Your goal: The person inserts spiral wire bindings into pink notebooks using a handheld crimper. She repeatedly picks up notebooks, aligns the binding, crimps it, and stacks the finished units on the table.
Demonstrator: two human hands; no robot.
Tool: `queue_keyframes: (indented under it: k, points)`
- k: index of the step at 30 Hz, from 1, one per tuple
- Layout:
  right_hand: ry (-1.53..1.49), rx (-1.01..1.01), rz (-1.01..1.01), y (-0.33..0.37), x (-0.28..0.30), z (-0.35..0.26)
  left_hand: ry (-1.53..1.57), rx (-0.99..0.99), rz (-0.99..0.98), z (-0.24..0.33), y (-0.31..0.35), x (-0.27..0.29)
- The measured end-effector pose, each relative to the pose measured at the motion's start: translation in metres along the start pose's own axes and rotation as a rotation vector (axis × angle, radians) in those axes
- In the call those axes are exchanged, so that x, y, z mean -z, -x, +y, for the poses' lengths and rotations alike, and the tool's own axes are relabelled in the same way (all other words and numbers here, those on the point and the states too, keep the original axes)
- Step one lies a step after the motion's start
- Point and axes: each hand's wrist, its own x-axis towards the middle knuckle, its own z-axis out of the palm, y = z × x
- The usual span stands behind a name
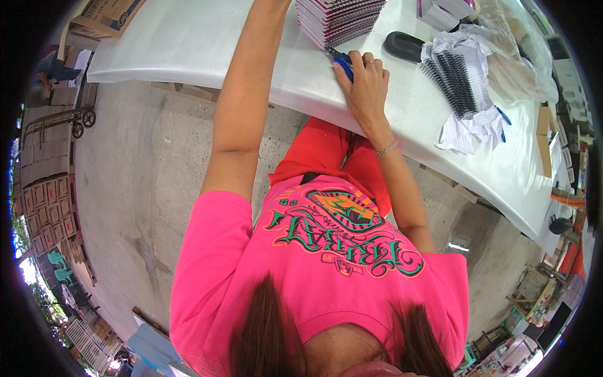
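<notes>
My right hand (369, 88) is closed around the blue handles of a pair of pliers (343, 63). Their dark jaws point at the lower corner of a stack of spiral-bound notebooks (339, 22); whether they touch it I cannot tell. The notebooks have pinkish-purple page edges and dark coils along the right side. My left arm (242, 94) reaches forward past the top edge of the picture, so its hand is hidden. A bundle of black spiral coils (449, 81) lies on crumpled white lined paper (468, 135), right of my right hand. Between them rests a dark rounded object (402, 47).
The white-covered table (169, 53) has a cardboard box (110, 16) at far left. More books (443, 14) and a clear plastic bag (518, 53) sit at far right, with a slim blue object (503, 119) beside the paper. A hand truck (63, 122) stands left.
</notes>
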Motion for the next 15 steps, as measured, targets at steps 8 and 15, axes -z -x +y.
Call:
queue_keyframes:
  k: [8,15]
  points:
    - [-0.19,-0.102,-0.404,-0.036,0.019,0.015,-0.011,0.024,0.001,0.004,0.002,0.0]
    - [0.069,-0.008,0.025,0.004,-0.002,0.0,-0.003,0.014,0.01,0.0,0.001,0.0]
